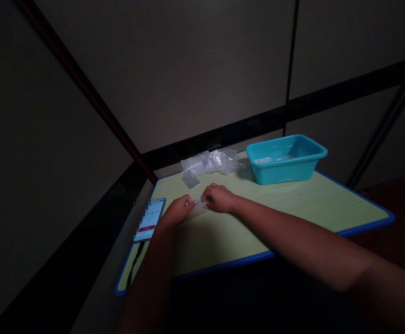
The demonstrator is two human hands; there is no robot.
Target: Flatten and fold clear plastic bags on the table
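My left hand (180,209) and my right hand (218,197) meet over the middle left of the table. Between them is a small clear plastic bag (198,208), low over the tabletop. The left thumb and fingers pinch its left side. At its right end, the curled fingers of my right hand grip it, and part of the bag is hidden under them. Just beyond my hands lies a loose pile of clear plastic bags (211,161), with one flat piece sticking out towards me.
A turquoise plastic basin (282,171) with some clear packets inside stands at the back right. A lit phone (150,222) lies at the left edge, a dark strap (135,262) below it. The pale green table (293,211) has a blue rim; walls rise behind and left.
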